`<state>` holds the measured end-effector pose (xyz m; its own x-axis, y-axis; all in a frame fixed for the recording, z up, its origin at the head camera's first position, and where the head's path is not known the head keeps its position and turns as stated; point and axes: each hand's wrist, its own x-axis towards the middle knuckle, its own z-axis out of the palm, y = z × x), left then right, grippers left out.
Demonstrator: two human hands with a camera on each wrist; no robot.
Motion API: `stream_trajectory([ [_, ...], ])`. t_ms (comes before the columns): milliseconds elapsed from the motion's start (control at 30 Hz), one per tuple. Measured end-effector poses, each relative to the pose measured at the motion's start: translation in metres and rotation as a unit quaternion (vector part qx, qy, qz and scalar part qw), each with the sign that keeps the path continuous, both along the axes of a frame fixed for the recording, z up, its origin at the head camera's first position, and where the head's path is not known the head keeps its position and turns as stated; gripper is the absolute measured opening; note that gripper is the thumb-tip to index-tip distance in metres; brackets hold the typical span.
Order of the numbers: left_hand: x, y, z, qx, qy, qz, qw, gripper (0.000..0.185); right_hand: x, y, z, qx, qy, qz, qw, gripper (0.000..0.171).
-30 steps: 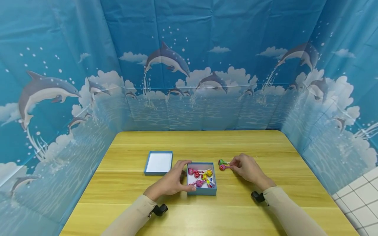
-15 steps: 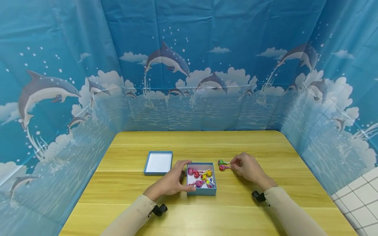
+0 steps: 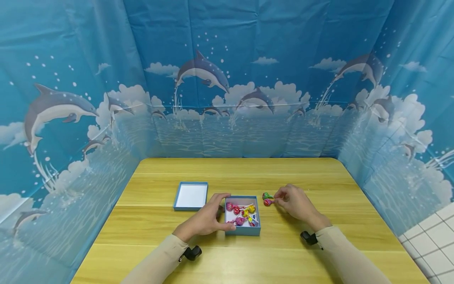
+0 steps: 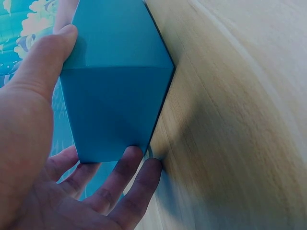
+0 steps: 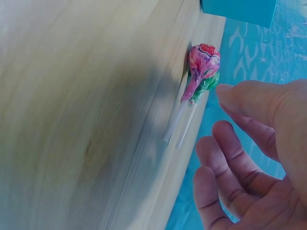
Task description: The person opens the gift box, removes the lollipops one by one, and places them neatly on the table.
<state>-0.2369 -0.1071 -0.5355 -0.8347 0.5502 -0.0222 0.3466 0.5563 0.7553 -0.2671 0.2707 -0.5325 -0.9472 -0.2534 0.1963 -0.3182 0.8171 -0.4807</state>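
Note:
A blue box (image 3: 242,232) with a white inside stands on the table, holding several wrapped lollipops (image 3: 239,221) in pink, red and yellow. My left hand (image 3: 207,218) grips the box from its left, thumb at the near corner and fingers around the far side; the left wrist view shows the thumb on one wall of the box (image 4: 117,108). Right of the box lie a pink lollipop (image 5: 204,62) and a green lollipop (image 5: 209,82), side by side with their sticks pointing the same way. My right hand (image 3: 296,203) hovers at them, fingers loosely bent, nothing between thumb and fingers.
The blue-rimmed box lid (image 3: 191,196) lies white side up, left of the box and behind my left hand. The wooden table (image 3: 248,260) ends at a blue dolphin-print curtain (image 3: 234,134) at the back and sides. Each wrist carries a small black camera (image 3: 309,238).
My right hand has shifted slightly left, its fingertips closer to the lollipop heads. The left hand and the box stay in place.

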Motion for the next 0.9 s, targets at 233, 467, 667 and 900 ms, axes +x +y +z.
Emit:
stream_trajectory([
  [233, 0.0, 0.0, 0.001, -0.001, 0.002, -0.002, 1.0, 0.111, 0.004, -0.005, 0.002, -0.002, 0.003, 0.011, 1.0, 0.006],
  [467, 0.0, 0.0, 0.0, -0.001, 0.003, -0.001, 1.0, 0.112, 0.009, -0.012, 0.006, 0.001, 0.014, 0.018, 1.0, 0.006],
  [667, 0.0, 0.0, -0.001, -0.002, 0.005, -0.002, 1.0, 0.113, 0.013, -0.02, 0.012, 0.001, 0.024, 0.024, 0.999, 0.006],
  [900, 0.0, 0.0, -0.001, 0.003, 0.0, -0.004, 1.0, 0.111, 0.016, -0.028, 0.018, 0.003, 0.046, 0.038, 0.998, 0.006],
])
